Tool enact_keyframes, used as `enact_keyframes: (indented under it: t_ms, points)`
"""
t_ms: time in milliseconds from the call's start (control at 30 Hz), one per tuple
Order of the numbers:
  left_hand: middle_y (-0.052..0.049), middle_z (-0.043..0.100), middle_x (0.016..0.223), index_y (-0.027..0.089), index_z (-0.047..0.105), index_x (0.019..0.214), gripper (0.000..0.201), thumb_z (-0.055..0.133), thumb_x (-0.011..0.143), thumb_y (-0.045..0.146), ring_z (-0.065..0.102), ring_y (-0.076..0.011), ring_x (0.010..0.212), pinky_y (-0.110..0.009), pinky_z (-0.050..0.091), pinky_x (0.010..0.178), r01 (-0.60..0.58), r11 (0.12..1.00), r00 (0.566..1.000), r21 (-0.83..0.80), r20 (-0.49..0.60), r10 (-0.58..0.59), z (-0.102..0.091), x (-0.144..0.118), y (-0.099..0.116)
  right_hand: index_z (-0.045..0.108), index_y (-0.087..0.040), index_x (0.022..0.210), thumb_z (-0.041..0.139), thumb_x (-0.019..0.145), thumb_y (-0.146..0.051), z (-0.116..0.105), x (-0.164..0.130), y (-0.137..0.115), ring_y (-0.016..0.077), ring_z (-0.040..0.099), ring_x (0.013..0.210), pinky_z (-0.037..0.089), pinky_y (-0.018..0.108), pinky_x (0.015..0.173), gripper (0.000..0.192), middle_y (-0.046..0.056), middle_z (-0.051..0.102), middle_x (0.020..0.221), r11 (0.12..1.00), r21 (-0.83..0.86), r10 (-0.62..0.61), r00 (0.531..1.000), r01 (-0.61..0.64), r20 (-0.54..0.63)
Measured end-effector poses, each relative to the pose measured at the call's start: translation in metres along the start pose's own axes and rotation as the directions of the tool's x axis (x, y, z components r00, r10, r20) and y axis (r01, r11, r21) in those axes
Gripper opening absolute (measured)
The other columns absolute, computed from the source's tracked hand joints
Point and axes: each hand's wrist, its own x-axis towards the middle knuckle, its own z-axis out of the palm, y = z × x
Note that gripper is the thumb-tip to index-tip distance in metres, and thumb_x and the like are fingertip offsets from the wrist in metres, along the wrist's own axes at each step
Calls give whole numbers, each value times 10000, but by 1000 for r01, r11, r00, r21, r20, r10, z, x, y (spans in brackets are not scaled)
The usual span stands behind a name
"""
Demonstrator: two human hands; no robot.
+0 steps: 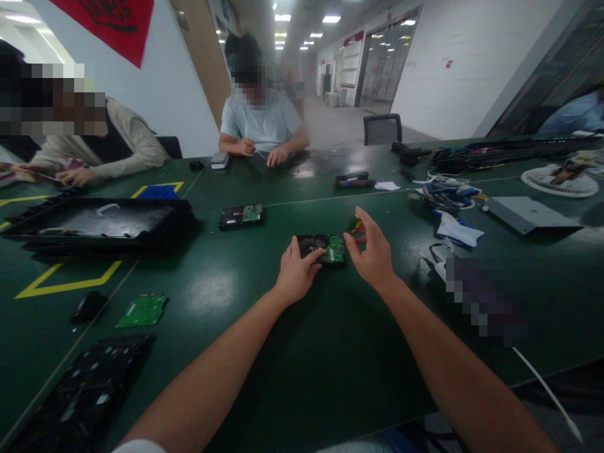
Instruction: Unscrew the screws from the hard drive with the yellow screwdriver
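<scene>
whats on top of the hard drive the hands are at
A green circuit board covers the right part of the hard drive. The left hand rests its fingers on the drive's near edge, hiding what lies beneath them. The right hand is beside it.

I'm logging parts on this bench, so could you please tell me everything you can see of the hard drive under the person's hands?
The hard drive is a flat black rectangular box lying level on the dark green table, circuit side up. A green circuit board covers its right part; the left part shows a dark casing with a round shape. The left hand rests its fingers on the near left edge. The right hand hovers beside its right end, fingers spread; whether they touch it is unclear. A small yellow and black tool lies just behind it.
</scene>
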Motion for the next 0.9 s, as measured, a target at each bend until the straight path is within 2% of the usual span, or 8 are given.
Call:
enact_keyframes:
  t_ms: [167, 333, 433, 533, 600, 667, 767, 900]
  points:
    - [-100, 202, 1779, 428, 603, 1517, 490, 617, 1040, 320, 279, -457, 1601, -658, 367, 1224, 4, 1000, 1000, -9, -6, -4, 1, 0, 0, 441, -291, 1614, 533, 1073, -347, -7, 5, -6, 279, 725, 1136, 653, 489, 941, 552, 133, 633, 1511, 1000, -12, 19, 1000, -19, -2]
    - [-105, 208, 1774, 434, 596, 1523, 501, 623, 1036, 319, 263, -459, 1609, -665, 369, 1221, -2, 1000, 1000, -8, -8, 2, 2, -1, -2, 625, -279, 1448, 469, 1102, -356, -14, 14, -19, 280, 704, 1237, 605, 508, 1045, 388, 111, 727, 1371, 1000, 2, 0, 997, 0, -77]
    - [-102, 205, 1772, 431, 601, 1519, 498, 624, 1034, 315, 260, -461, 1609, -663, 370, 1221, -7, 1000, 1000, -12, -13, 7, 2, -1, -2, 719, -277, 1281, 512, 1088, -347, -18, 21, -25, 271, 725, 1188, 610, 485, 1019, 291, 100, 769, 1263, 1000, 10, -22, 991, 24, -132]
    - [-99, 204, 1772, 427, 607, 1515, 494, 623, 1034, 314, 280, -459, 1599, -656, 376, 1218, -8, 1000, 1000, -17, -19, 8, 2, 0, -1, 754, -247, 1148, 567, 1065, -334, -22, 31, -30, 249, 752, 1040, 633, 423, 890, 223, 98, 789, 1161, 1000, 22, -17, 991, 21, -132]
    - [-98, 209, 1773, 425, 610, 1512, 491, 627, 1034, 314, 296, -454, 1592, -649, 380, 1216, -4, 1000, 1000, -18, -22, 4, 1, 0, 0, 759, -244, 1100, 592, 1049, -342, -24, 39, -34, 229, 748, 906, 624, 395, 814, 200, 82, 798, 1090, 1000, 16, 17, 998, -16, -66]
    - [-97, 214, 1773, 424, 614, 1508, 488, 633, 1033, 314, 302, -450, 1589, -643, 380, 1216, 2, 1000, 1000, -17, -19, -2, 1, 0, 1, 759, -237, 1072, 609, 1031, -327, -25, 50, -39, 217, 731, 835, 605, 385, 805, 179, 69, 798, 1038, 999, 2, 37, 999, -37, 21]
    - [-98, 218, 1772, 420, 616, 1508, 487, 637, 1033, 314, 297, -447, 1591, -637, 377, 1216, 9, 1000, 1000, -17, -15, -9, 0, 0, 3, 750, -218, 1004, 635, 993, -263, -29, 67, -49, 217, 706, 810, 566, 366, 786, 124, 62, 784, 958, 999, -40, 18, 989, -12, 149]
    - [-105, 221, 1769, 419, 619, 1505, 479, 634, 1036, 321, 317, -440, 1582, -622, 380, 1217, 6, 1000, 1000, -13, -18, -6, -1, 0, 3, 726, -205, 914, 653, 944, -181, -35, 90, -59, 218, 676, 781, 515, 353, 762, 83, 54, 757, 880, 989, -144, 26, 951, 20, 309]
